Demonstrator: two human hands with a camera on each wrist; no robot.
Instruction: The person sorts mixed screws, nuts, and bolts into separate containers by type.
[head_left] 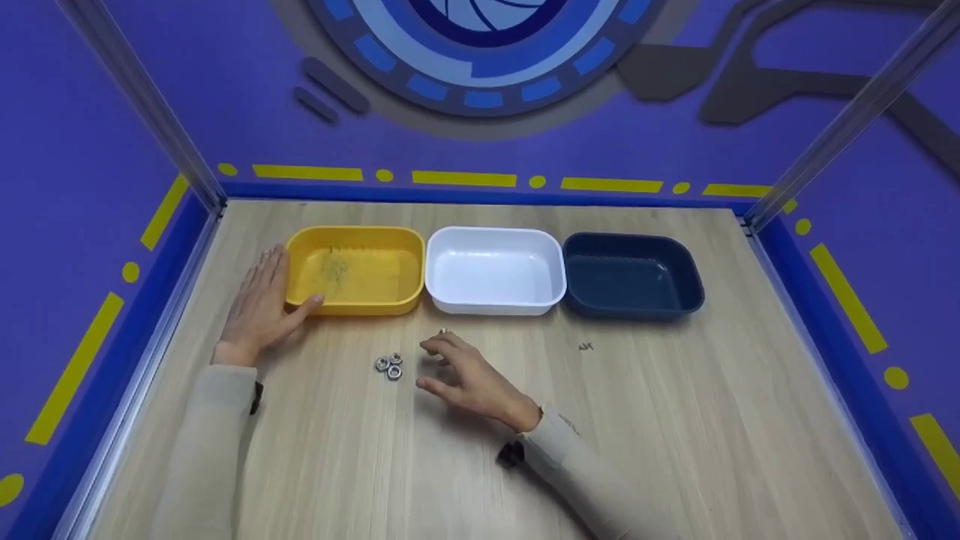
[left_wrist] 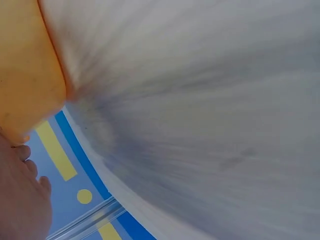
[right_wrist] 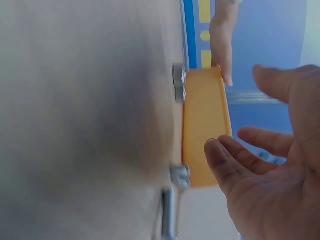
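Pale sleeves [head_left: 210, 450] lie nearest, each with a black band [head_left: 511, 454] at the wrist. Beyond the right one, the right hand [head_left: 476, 379] is poised low at the surface [head_left: 337, 465], fingers loosely bent, thumb and index apart, grasping nothing; whether it touches the wood, I cannot tell. Just left of its fingertips, three nuts [head_left: 390, 367] sit bunched together on the surface, in front of the bins. Another bit of metal [head_left: 443, 331] peeps out just past the index finger, mostly hidden in the head view.

Reaching for the nuts looks to be the step in hand. The next move calls for lowering thumb and index astride one nut and pinching it by its flats, without scattering its neighbours.

Farther off, the left hand [head_left: 262, 307] rests against the left end of the yellow bin [head_left: 360, 307], fingers straight, thumb round the near corner, not clenched; it seems to steady the bin. Faint marks show inside, too dim to identify. Right of it stand the white bin [head_left: 495, 307] and the dark bin [head_left: 634, 307], with tiny dark specks [head_left: 586, 346] before the latter. A purple wall [head_left: 247, 45] closes the back.
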